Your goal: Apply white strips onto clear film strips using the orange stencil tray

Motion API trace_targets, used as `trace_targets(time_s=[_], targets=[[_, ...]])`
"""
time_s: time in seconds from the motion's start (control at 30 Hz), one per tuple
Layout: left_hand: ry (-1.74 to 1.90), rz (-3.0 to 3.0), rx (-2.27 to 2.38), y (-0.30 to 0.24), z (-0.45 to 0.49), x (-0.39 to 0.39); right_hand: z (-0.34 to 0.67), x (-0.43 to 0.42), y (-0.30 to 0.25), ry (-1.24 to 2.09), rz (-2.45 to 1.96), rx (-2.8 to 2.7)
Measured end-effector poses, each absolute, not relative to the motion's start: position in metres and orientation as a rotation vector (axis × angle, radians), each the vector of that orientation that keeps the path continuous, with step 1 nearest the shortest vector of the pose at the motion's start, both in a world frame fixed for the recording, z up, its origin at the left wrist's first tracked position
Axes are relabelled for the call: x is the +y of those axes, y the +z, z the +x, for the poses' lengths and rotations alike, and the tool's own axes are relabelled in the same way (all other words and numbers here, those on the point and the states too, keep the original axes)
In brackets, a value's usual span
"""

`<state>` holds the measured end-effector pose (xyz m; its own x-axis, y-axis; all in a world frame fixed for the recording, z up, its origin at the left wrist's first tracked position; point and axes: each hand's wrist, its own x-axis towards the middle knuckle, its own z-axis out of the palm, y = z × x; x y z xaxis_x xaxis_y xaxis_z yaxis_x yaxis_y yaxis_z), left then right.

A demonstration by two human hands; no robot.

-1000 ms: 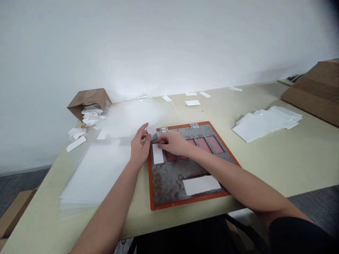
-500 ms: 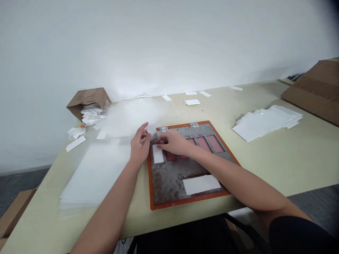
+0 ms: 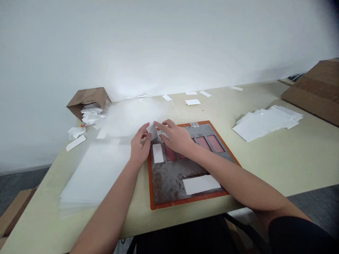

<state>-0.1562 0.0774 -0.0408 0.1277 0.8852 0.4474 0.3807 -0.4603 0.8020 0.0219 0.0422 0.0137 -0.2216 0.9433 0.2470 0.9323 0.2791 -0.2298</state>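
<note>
My left hand [image 3: 141, 143] is closed around a small stack of white cards [image 3: 153, 132], held upright beside the far left corner of a metal frame plate [image 3: 169, 183] with an orange border. My right hand [image 3: 177, 137] is over the plate, its fingers apart and the index fingertip at the top edge of those cards. One white card [image 3: 158, 153] lies in the leftmost slot. The slots farther right, such as the end one [image 3: 215, 143], show a pink base; my right hand partly hides the middle ones. A pile of white cards [image 3: 201, 184] rests on the plate's near part.
Translucent sheets [image 3: 90, 173] are stacked at the left. A small carton [image 3: 92, 95] spills white cards behind them. Fanned white cards [image 3: 267, 121] lie to the right, near a big cardboard box [image 3: 315, 88]. Loose cards [image 3: 192, 102] lie toward the wall.
My right hand has moved up and away from the card in the leftmost slot, and its fingers have spread toward the stack in my left hand. My left hand stays put.
</note>
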Motion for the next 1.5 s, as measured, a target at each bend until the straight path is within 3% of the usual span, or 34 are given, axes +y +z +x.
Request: trace_targets(time_s=[0.2,0.4,0.6,0.87,1.5], targets=[[1.323,1.898,1.227,-0.036,-0.154,0.074,0.021,0.042,0.015,-0.081,-1.727,-2.293],[1.332,1.901,1.202,-0.035,-0.156,0.073,0.026,0.046,0.007,0.065,-1.505,-2.136],[1.34,1.891,1.211,-0.036,-0.155,0.075,0.043,0.05,0.028,0.637,-1.086,-2.1],[1.325,1.874,1.242,-0.034,-0.153,0.073,0.069,0.044,0.029,1.401,-1.36,-1.626],[1.279,1.866,1.272,-0.043,-0.155,0.078,0.067,0.039,0.014,1.473,-1.496,-1.427]])
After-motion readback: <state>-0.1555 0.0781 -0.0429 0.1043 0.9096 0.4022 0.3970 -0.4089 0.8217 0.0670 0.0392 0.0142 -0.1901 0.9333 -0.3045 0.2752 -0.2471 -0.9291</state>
